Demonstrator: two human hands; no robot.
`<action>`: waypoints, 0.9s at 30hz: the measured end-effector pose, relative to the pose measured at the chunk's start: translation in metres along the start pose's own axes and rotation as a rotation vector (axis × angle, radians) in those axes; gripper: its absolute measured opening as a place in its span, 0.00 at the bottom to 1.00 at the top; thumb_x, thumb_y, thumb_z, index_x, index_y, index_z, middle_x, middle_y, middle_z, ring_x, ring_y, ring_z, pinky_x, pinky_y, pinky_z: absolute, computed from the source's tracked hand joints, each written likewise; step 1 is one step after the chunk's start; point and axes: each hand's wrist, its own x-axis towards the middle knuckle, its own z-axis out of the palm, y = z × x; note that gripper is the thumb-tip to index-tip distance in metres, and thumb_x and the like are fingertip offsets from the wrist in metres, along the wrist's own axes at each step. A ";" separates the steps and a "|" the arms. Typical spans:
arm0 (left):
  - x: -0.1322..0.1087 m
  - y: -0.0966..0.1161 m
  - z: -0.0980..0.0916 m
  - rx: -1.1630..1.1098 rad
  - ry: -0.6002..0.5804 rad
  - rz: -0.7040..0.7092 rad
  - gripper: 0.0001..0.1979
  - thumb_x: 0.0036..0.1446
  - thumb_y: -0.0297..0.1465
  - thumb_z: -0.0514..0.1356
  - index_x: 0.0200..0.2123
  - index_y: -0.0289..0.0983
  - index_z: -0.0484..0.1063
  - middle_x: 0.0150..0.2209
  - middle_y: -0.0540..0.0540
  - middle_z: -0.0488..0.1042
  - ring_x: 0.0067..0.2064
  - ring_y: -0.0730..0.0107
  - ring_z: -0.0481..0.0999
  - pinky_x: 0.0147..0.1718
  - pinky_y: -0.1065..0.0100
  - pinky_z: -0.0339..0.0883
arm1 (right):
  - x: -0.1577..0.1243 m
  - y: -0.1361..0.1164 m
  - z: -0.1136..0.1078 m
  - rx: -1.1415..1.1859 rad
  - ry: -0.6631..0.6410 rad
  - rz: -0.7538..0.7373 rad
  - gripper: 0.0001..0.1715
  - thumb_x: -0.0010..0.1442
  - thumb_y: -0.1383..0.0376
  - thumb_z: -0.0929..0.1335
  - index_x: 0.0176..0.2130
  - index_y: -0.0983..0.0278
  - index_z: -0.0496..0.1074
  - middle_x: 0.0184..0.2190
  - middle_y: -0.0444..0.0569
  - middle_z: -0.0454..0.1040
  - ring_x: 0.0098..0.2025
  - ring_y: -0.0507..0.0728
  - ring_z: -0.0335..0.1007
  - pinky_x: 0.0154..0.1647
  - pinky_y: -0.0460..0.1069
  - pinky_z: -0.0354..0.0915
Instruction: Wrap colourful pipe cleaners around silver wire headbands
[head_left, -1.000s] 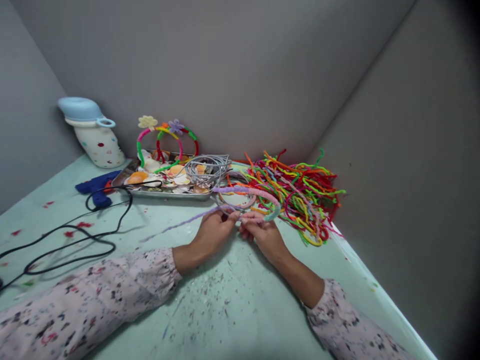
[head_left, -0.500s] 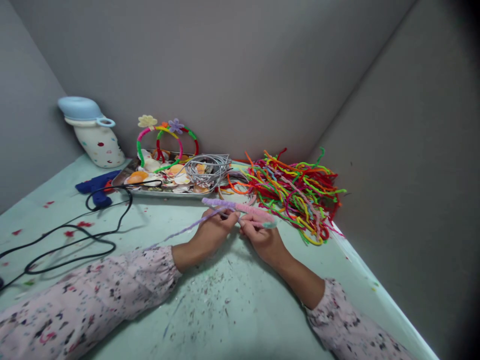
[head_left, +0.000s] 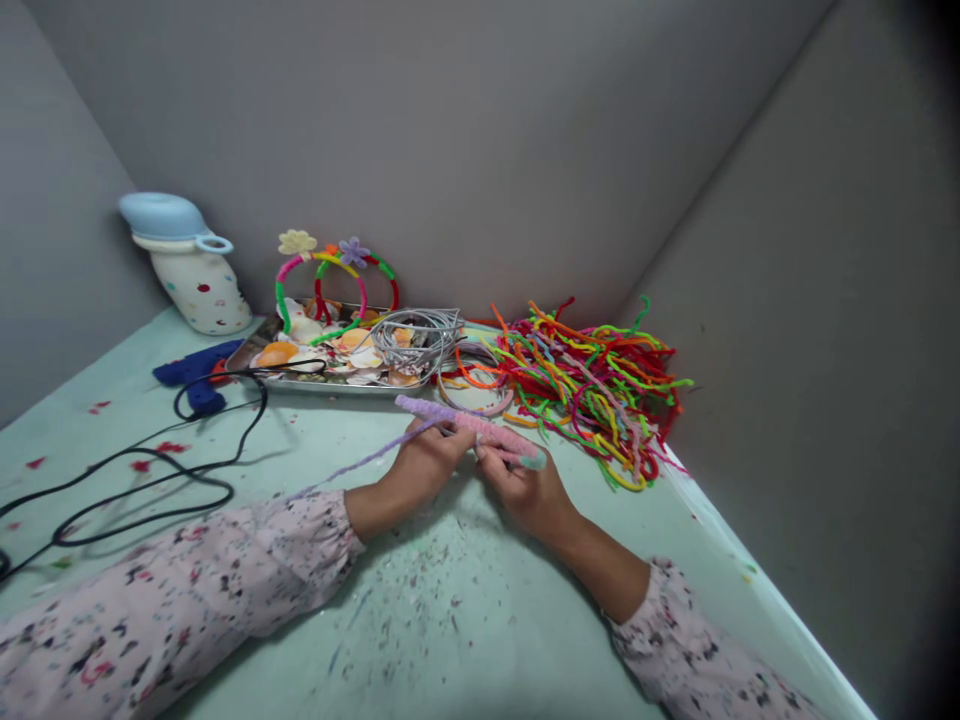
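Note:
Between my hands is a ring wrapped in fuzzy pipe cleaner (head_left: 487,430), purple at the left, pink in the middle and mint at its right end. I see it almost edge-on. My left hand (head_left: 424,462) is closed on its near side. A loose purple pipe cleaner tail (head_left: 360,461) runs from those fingers down to the left, toward the sleeve. My right hand (head_left: 531,495) pinches the same ring close by, under the pink and mint part. The fingertips of both hands nearly meet, and what lies between them is partly hidden.
Behind my hands a metal tray (head_left: 337,388) holds shells, a coil of grey wire (head_left: 420,337) and two finished-looking flower rings (head_left: 365,290). Right of it lies a heap of pipe cleaners (head_left: 592,385). At left are a blue glue gun (head_left: 199,372), its black cord (head_left: 217,468) and a bottle (head_left: 199,285).
The ring has tilted in my hands, so its far edge has come lower and nearer and it looks flatter. My right hand has turned slightly; my left hand has barely moved.

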 end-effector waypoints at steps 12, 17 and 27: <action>-0.003 0.019 0.010 -0.006 -0.018 -0.088 0.13 0.57 0.39 0.56 0.25 0.39 0.69 0.23 0.49 0.70 0.30 0.66 0.70 0.32 0.65 0.63 | 0.014 -0.003 -0.002 0.312 0.062 0.329 0.11 0.54 0.59 0.67 0.25 0.62 0.68 0.20 0.42 0.71 0.22 0.51 0.63 0.25 0.47 0.59; -0.002 0.013 0.010 -0.035 0.017 -0.070 0.08 0.54 0.36 0.59 0.29 0.37 0.70 0.30 0.48 0.74 0.34 0.67 0.72 0.37 0.65 0.64 | 0.015 -0.006 -0.002 0.356 0.038 0.366 0.11 0.52 0.59 0.68 0.24 0.62 0.67 0.19 0.42 0.70 0.22 0.50 0.62 0.25 0.47 0.57; 0.000 0.013 0.012 -0.009 -0.030 -0.058 0.07 0.53 0.30 0.57 0.23 0.38 0.67 0.23 0.52 0.66 0.25 0.73 0.62 0.27 0.68 0.55 | 0.012 -0.001 -0.004 0.320 -0.065 0.282 0.10 0.56 0.60 0.67 0.26 0.62 0.68 0.21 0.42 0.71 0.24 0.51 0.63 0.27 0.48 0.58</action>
